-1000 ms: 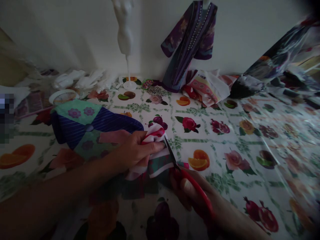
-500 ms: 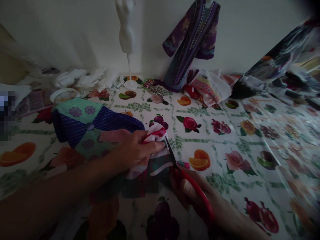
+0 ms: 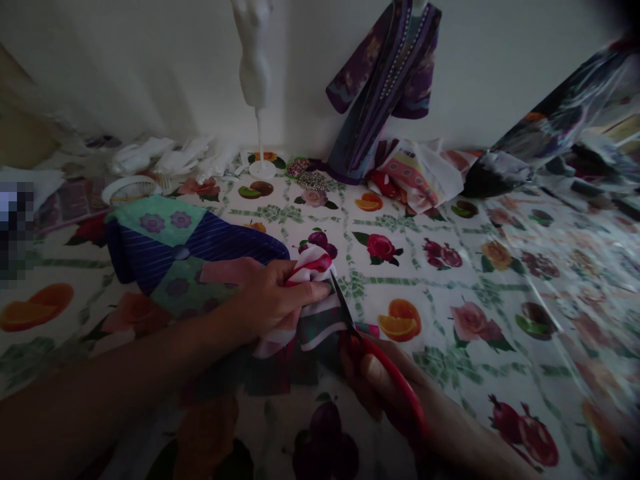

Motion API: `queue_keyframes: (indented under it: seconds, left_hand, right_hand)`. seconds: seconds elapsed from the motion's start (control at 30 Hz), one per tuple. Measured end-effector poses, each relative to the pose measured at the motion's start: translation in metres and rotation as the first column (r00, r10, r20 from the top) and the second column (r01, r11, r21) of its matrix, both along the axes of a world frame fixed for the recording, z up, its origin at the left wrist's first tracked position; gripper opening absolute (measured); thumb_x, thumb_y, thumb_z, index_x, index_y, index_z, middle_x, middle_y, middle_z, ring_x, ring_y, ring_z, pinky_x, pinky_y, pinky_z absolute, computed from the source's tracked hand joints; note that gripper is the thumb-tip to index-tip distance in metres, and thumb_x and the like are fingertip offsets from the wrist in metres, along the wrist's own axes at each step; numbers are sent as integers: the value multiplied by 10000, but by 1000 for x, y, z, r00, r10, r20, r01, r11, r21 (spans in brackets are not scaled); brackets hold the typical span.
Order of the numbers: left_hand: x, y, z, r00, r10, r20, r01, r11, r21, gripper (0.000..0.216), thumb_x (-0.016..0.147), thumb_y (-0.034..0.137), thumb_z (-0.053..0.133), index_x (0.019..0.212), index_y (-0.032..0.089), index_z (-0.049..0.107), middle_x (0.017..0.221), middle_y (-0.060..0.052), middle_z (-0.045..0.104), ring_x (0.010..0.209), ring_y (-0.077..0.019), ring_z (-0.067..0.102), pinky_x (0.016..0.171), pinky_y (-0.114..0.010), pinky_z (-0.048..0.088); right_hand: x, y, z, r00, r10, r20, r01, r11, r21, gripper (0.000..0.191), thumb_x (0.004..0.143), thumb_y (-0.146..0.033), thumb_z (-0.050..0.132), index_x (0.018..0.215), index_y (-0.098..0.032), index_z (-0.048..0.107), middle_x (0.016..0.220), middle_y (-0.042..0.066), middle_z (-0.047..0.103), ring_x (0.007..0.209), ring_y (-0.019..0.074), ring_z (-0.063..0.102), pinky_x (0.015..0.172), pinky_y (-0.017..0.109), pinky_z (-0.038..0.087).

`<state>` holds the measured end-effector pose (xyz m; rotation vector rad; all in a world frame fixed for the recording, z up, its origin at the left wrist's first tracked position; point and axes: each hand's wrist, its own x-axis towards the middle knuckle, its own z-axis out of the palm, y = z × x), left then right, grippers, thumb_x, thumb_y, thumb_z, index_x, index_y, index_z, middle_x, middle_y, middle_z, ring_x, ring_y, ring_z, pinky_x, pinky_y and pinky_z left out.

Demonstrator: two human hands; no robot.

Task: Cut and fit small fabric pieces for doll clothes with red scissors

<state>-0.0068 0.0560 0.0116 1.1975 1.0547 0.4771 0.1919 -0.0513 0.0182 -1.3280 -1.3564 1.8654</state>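
Red-handled scissors (image 3: 395, 373) sit closed in the right hand's grip (image 3: 385, 390), tips at the edge of the striped cloth (image 3: 313, 273) that the left hand (image 3: 270, 300) pinches firmly, both hands barely shifted from a moment ago, with the fruit-print tablecloth (image 3: 440, 287) spreading rightward.

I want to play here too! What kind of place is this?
It looks like a sewing corner, maybe at home. There's a white dress form, a little robe on display, and red scissors cutting cloth.
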Motion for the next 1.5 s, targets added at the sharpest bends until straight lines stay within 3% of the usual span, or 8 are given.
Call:
queue_keyframes:
  seconds: [1.23,1.5]
  left_hand:
    - [2,-2,-15,993,5,120,-7,1000,13,340,784,439,735,663,208,516,577,51,423,528,-93,363,506,-254,282]
    - [0,-1,-13,994,-4,105,1,999,36,347,781,447,739,660,207,520,593,49,423,536,-96,380,515,-251,307]
  right_hand:
    - [0,2,-5,1000,-21,6,21,998,-53,616,883,-834,457,796,-224,479,669,-20,451,597,131,371,502,260,281]
    - [1,1,-5,999,2,33,-1,999,-35,593,928,-790,433,750,-225,465,659,-16,451,594,133,382,513,260,292]
